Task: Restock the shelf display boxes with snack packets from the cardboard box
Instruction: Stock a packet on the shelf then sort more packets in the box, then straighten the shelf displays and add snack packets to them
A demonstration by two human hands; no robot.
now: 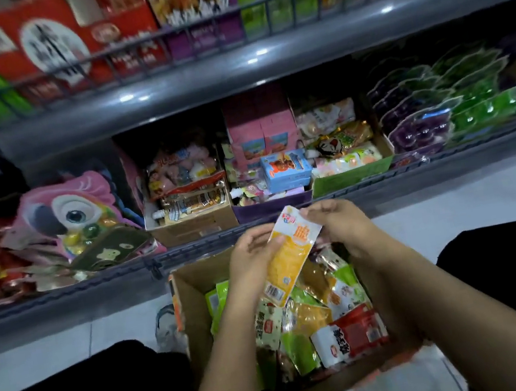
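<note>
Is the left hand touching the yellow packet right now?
Touching. The head view shows the left hand's fingers curled against the yellow packet's left edge, above the cardboard box.

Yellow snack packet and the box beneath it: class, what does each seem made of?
Yellow snack packet: probably thin plastic film, glossy, with printed colours and sheen. Cardboard box: brown corrugated card, matte, with a raw folded flap edge.

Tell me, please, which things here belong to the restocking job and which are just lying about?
Part of the job:
left hand and right hand, both holding the yellow packet
cardboard box of snack packets
display boxes on the lower shelf

Just lying about:
pink parrot pack
phone
purple and green jelly packs
</note>
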